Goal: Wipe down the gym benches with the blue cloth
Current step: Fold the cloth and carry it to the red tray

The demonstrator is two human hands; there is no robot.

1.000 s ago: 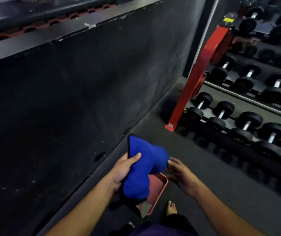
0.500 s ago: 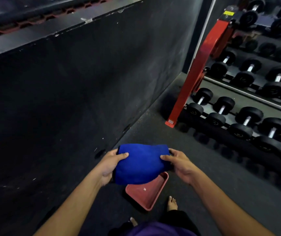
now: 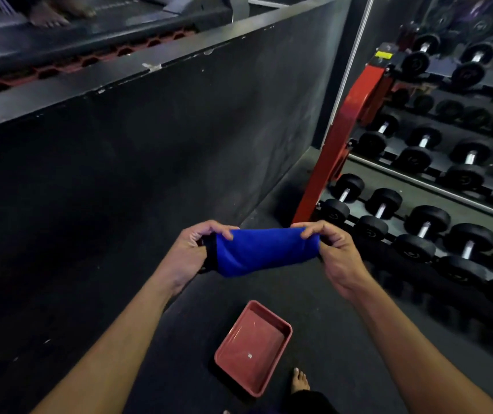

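Note:
The blue cloth (image 3: 264,249) is bunched into a short roll and held level in front of me, above the floor. My left hand (image 3: 197,249) grips its left end with curled fingers. Its right end is gripped by my right hand (image 3: 329,249), fingers curled over the top. No gym bench is in view.
A red plastic tray (image 3: 281,325) lies on the dark floor below the cloth, near my bare foot (image 3: 300,380). A tall black wall (image 3: 120,174) runs along the left. A red-framed rack (image 3: 337,144) of black dumbbells (image 3: 424,231) fills the right side.
Both hands lifted the cloth up and away from the tray. The right hand, free a second ago, took the cloth's right end, and the cloth went from hanging to stretched and rolled between the hands.

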